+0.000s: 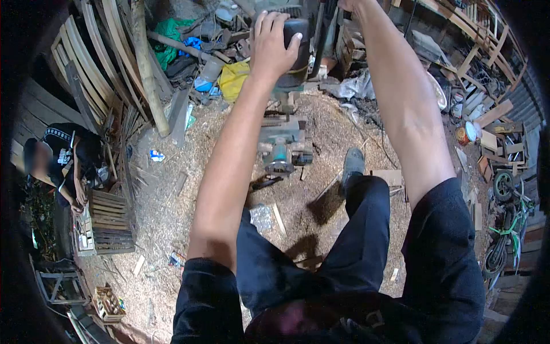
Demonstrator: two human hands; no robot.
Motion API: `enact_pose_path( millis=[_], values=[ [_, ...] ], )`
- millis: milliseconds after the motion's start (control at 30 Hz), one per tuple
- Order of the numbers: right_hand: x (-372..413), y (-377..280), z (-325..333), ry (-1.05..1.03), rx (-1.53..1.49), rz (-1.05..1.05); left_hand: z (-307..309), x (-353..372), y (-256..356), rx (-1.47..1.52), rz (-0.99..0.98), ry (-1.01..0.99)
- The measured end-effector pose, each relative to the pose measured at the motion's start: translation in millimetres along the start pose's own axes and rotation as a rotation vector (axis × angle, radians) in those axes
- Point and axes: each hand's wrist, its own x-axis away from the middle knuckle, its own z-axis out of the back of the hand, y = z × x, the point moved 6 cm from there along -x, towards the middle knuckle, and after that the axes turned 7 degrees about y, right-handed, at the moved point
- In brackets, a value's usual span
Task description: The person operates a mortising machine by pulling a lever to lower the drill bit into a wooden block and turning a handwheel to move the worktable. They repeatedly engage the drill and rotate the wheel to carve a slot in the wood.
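Note:
My left hand (274, 46) lies on top of a dark rounded machine part (297, 43) at the top centre, its fingers spread over the surface and the thumb out to the right. My right arm reaches up to the top edge, where only a small part of my right hand (350, 4) shows; its fingers are mostly cut off. Below the dark part stands a machine with a greenish metal body (279, 152), near the middle of the floor.
Wood shavings (166, 212) cover the floor. At the left a person (71, 155) sits by a slatted wooden crate (109, 223). Curved boards (86, 63) lean behind. A yellow bag (233, 80), scrap piles and a green bicycle (507, 229) surround the floor.

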Motion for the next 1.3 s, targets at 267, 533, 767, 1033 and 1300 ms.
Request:
enact_pose_path(
  millis=[267,533,767,1033,1300],
  values=[
    [53,31,2,0.114,-0.014,0.198,0,28,12,0.011,0.102,-0.131],
    [57,42,0,0.239,-0.226,0.375,3,68,19,-0.077,0.194,-0.323],
    [72,48,-2,0.193,-0.321,0.518,4,71,17,-0.073,0.23,-0.374],
    [125,48,-7,0.286,-0.118,0.681,-2,76,18,-0.063,0.227,-0.38],
    [164,84,-4,0.202,-0.06,0.965,-5,78,14,-0.042,0.259,-0.44]
  ],
)
